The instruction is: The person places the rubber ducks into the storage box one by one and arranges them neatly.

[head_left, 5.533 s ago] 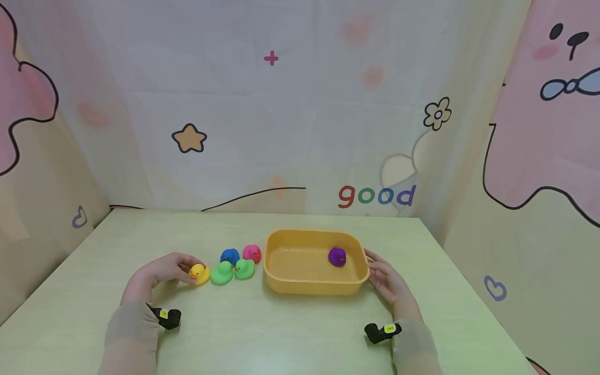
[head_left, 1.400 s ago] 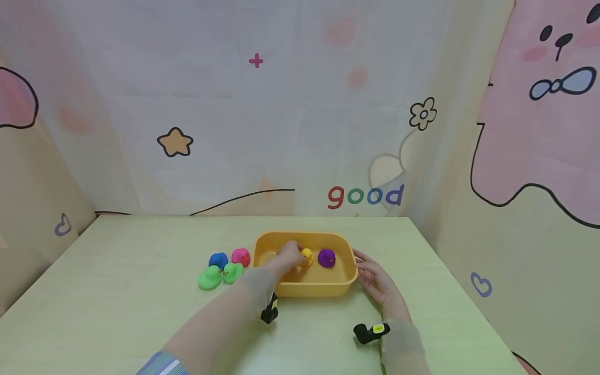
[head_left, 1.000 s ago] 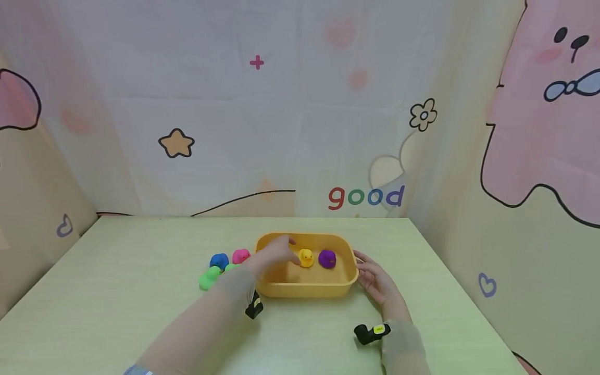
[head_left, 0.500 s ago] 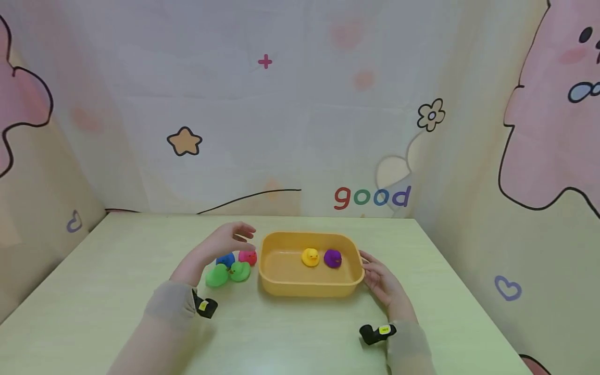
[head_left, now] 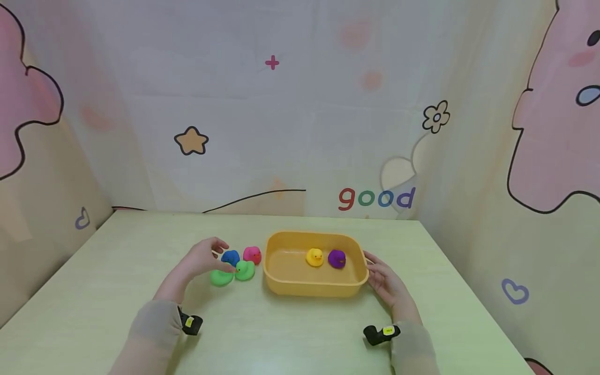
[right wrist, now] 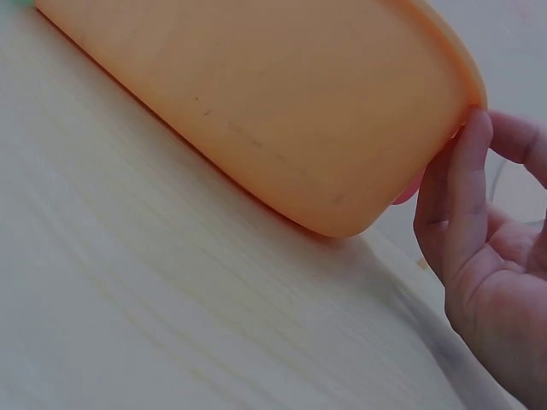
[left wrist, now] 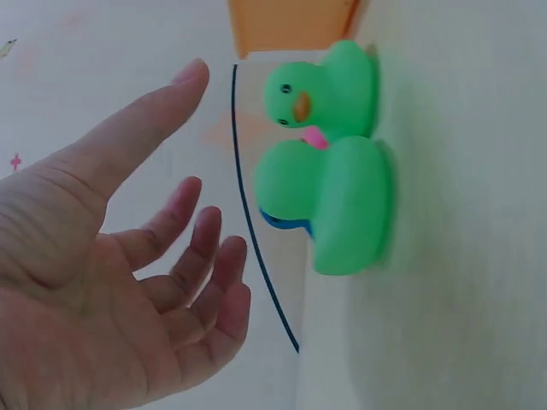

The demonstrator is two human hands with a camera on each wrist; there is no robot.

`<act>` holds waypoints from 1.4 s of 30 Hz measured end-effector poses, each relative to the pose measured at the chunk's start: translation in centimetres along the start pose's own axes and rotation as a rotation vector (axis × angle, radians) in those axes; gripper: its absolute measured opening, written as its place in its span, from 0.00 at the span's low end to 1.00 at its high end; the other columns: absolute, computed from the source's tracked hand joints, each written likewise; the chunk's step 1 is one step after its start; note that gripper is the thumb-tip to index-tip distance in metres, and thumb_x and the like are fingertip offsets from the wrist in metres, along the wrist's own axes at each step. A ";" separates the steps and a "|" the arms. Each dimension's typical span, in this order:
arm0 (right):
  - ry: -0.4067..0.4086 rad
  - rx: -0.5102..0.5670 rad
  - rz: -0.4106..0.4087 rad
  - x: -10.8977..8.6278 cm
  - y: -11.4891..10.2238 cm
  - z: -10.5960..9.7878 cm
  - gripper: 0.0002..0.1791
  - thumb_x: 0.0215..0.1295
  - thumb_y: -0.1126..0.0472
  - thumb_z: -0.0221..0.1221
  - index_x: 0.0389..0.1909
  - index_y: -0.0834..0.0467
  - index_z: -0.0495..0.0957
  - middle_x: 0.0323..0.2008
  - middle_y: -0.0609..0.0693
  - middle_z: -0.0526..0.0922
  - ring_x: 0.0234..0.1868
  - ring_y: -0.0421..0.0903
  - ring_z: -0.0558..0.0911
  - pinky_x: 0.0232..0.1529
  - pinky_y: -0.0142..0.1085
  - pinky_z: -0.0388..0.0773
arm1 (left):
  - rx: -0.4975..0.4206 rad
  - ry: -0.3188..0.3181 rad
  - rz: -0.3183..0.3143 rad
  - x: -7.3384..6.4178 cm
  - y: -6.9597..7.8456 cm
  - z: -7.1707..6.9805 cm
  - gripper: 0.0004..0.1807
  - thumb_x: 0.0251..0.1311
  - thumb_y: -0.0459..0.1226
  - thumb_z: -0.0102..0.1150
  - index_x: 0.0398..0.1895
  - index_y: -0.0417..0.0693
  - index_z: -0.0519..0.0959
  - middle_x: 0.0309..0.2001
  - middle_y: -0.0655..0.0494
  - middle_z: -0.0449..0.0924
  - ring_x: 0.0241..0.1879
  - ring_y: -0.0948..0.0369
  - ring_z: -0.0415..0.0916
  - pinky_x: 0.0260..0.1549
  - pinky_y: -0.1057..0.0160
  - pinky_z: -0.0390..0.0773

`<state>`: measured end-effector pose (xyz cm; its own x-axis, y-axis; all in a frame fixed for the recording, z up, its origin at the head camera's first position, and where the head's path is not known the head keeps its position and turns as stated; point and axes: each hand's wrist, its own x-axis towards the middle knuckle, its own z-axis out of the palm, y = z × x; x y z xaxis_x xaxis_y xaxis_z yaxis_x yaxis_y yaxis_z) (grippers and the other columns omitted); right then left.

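Okay, my left hand (head_left: 201, 259) hung wide near the two green ducks (head_left: 221, 277), blue duck (head_left: 230, 257) just behind; my right hand (head_left: 388, 284) held the basin (head_left: 309, 288) by its right rim. The yellow duck (head_left: 314, 257), earlier in my left hand, sat inside beside the purple duck (head_left: 337, 259). Pale counter (head_left: 276, 333), cartoon-printed backdrop (head_left: 234, 104).

Left of the rectangular yellow-orange plastic tray (head_left: 314, 289), the left hand (head_left: 202, 259) partly covers the farther green toy duck (head_left: 222, 279). The left-wrist view shows mere slivers of the blue toy duck (left wrist: 287, 222) and pink toy duck (left wrist: 315, 137); the right-wrist view crops the tray.
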<state>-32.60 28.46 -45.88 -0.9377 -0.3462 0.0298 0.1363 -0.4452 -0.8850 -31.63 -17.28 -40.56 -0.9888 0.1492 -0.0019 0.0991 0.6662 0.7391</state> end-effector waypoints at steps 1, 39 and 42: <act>0.002 0.000 0.002 0.0 0.0 0.0 0.23 0.73 0.73 0.38 0.50 0.49 0.76 0.47 0.43 0.81 0.40 0.36 0.82 0.43 0.25 0.80 | 0.013 -0.006 -0.017 0.0 -0.3 0.1 0.36 0.43 0.39 0.78 0.54 0.32 0.72 0.52 0.37 0.75 0.52 0.44 0.72 0.52 0.48 0.76; 0.094 0.003 0.020 0.7 0.6 -0.7 0.20 0.74 0.72 0.40 0.49 0.49 0.76 0.46 0.46 0.81 0.38 0.36 0.82 0.40 0.24 0.80 | 0.096 -0.038 -0.227 0.2 -2.3 -0.4 0.28 0.45 0.39 0.76 0.46 0.33 0.75 0.46 0.40 0.76 0.46 0.47 0.71 0.52 0.48 0.73; 0.109 -0.001 0.020 0.8 0.8 -0.7 0.21 0.74 0.72 0.40 0.49 0.48 0.76 0.45 0.45 0.81 0.38 0.36 0.82 0.40 0.24 0.80 | 0.089 -0.041 -0.207 0.1 -2.6 -1.1 0.27 0.45 0.37 0.76 0.47 0.33 0.77 0.51 0.35 0.75 0.50 0.44 0.72 0.54 0.45 0.73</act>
<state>-33.43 28.45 -46.88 -0.9640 -0.2629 -0.0389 0.1553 -0.4385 -0.8852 -32.08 -19.84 -41.75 -0.9838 0.0311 -0.1764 -0.0943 0.7474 0.6577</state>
